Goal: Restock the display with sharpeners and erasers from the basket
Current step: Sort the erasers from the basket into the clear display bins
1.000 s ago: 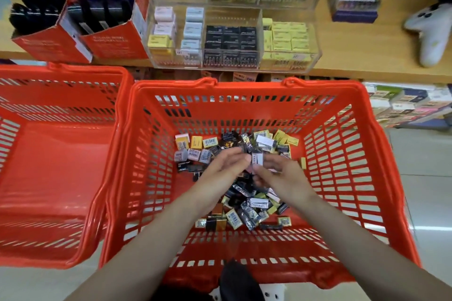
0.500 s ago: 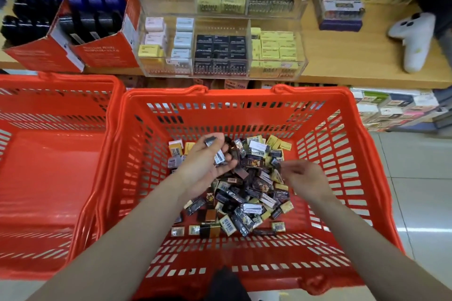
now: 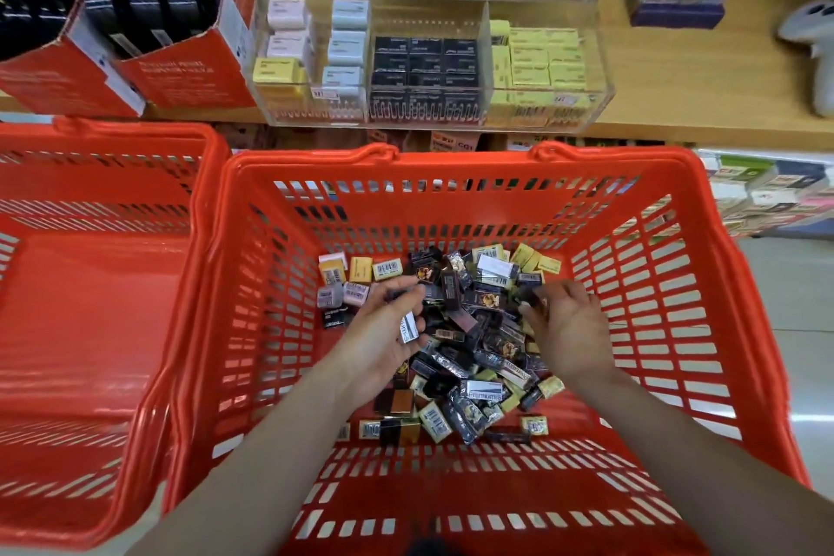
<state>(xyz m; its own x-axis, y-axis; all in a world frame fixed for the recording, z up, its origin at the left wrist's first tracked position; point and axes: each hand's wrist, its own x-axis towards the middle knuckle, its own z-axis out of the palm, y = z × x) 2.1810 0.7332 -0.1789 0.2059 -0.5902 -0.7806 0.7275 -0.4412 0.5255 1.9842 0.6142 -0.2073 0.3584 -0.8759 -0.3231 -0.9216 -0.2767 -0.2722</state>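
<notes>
My left hand (image 3: 383,339) curls around several small wrapped packets, one white-labelled piece (image 3: 408,328) showing at the fingers; my right hand (image 3: 566,330) pinches a dark packet (image 3: 528,297) above the pile (image 3: 456,343) in the red basket (image 3: 677,284). Risk: the glossy foil wrappers look slippery, so an overfilled left palm may shed pieces back into the heap or through the slotted walls. The stock is small, rectangular, boxy. The clear acrylic display (image 3: 433,59) stands on the shelf beyond, with narrow compartments that invite misfiling.
</notes>
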